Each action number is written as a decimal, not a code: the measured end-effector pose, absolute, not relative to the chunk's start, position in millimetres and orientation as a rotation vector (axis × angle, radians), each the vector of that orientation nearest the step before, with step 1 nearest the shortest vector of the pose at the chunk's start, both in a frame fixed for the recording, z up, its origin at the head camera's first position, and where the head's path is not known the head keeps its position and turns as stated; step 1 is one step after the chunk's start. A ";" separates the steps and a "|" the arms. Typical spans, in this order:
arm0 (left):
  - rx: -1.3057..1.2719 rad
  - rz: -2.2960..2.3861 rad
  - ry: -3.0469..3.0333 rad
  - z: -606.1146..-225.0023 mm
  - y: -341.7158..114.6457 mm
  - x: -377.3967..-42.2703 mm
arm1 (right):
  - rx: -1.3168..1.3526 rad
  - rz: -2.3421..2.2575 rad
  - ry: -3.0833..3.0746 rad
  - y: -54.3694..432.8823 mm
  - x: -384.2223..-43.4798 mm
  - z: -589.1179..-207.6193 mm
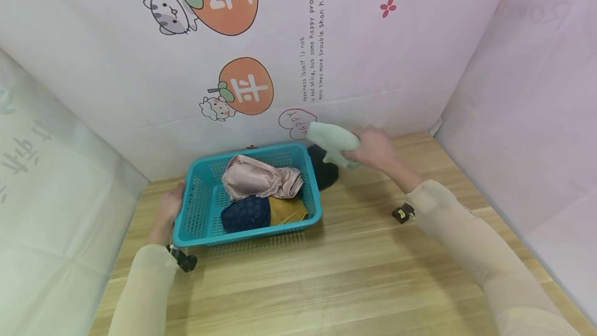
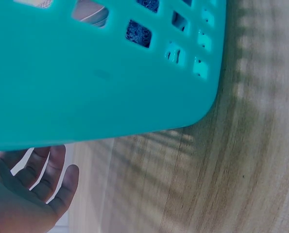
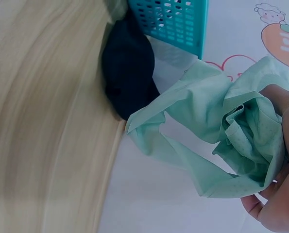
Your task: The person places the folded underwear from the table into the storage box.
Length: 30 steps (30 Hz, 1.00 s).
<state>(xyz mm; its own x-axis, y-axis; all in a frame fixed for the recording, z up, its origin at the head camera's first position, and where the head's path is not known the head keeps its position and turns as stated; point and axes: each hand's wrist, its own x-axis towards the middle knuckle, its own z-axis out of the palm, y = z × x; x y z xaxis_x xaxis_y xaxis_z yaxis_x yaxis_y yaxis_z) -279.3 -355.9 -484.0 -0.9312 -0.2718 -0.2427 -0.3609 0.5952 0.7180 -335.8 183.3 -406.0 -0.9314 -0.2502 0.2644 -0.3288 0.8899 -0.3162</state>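
My right hand grips a crumpled pale mint-green cloth garment above the table, just right of the basket. In the right wrist view, a loop of the garment hangs away from the fingers. A black cloth item lies below it, beside the basket's right end. My left hand rests against the left end of the teal plastic basket. Its fingers look loosely spread, partly hidden by the basket. Inside the basket lie a pink satin bra, a navy folded cloth and a mustard-yellow cloth.
The wooden table stretches in front of the basket and to its right. Close behind stands a white printed backdrop, and further white sheets hang at left and right.
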 end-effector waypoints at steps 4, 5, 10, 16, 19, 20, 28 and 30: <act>-0.540 1.261 2.708 -484.2 -356.2 -278.9 | 0.462 0.539 -2.826 176.3 -335.8 -402.2; -0.540 1.263 2.707 -484.3 -356.0 -278.9 | 0.468 0.544 -2.824 174.5 -335.6 -401.2; -0.543 1.269 2.711 -484.7 -355.4 -278.6 | 0.504 0.573 -2.805 164.6 -334.3 -395.6; -0.533 1.299 2.687 -484.5 -356.3 -279.3 | 0.547 0.562 -2.790 152.2 -330.4 -385.8; -0.537 1.308 2.677 -484.4 -356.4 -279.6 | 0.570 0.561 -2.779 146.3 -328.6 -382.0; -0.542 1.304 2.678 -484.6 -356.4 -279.9 | 0.579 0.564 -2.776 144.5 -328.0 -380.8; -0.540 1.262 2.739 -484.8 -353.4 -279.1 | 0.601 0.563 -2.790 132.7 -324.6 -374.5; -0.543 1.249 2.747 -484.8 -353.3 -279.1 | 0.610 0.578 -2.797 129.3 -324.6 -373.7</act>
